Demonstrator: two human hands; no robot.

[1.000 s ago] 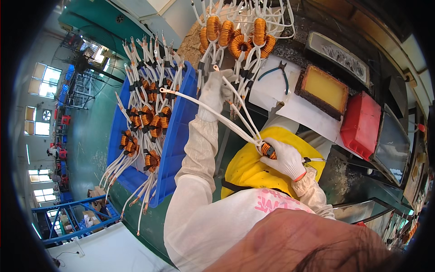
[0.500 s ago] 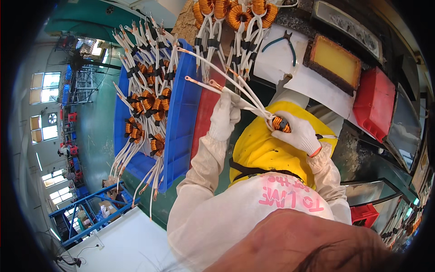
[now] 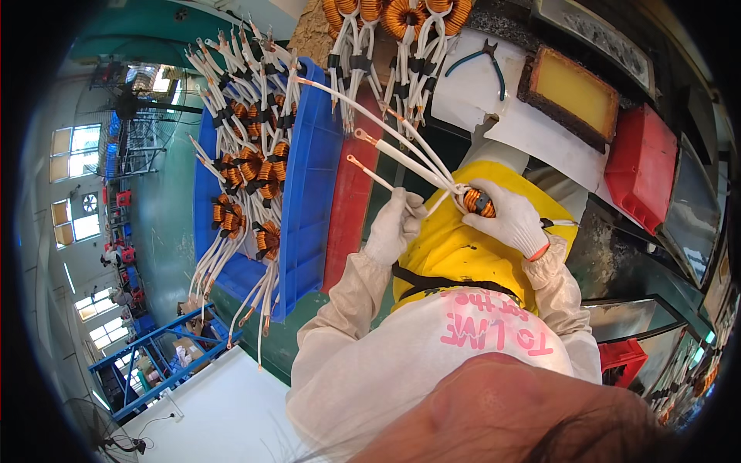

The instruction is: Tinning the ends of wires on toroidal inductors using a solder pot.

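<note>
The copper-wound toroid coil sits above the yellow apron, gripped in the right hand, whose gloved fingers are curled round the winding. Four white-sleeved leads fan up and to the left from it, each ending in a bare copper tip. The left hand pinches one lead near its lower end, thumb and forefinger pressed together on the sleeve.

Judged step: dressing or straightening the leads of a single coil, one lead at a time. The next move would call for a steady hold on the winding while the pinching fingers run along a sleeve without kinking it.

Left of the hands, a blue tray holds many similar coils with leads pointing up; a red tray lies beside it. More coils lie at the top edge, partly cut off. Cutting pliers rest on white paper, near a yellow sponge block and a red bin.

Hidden: the coil's underside and the right palm. The fisheye bends the far edges; objects at lower right are too dark to identify.
</note>
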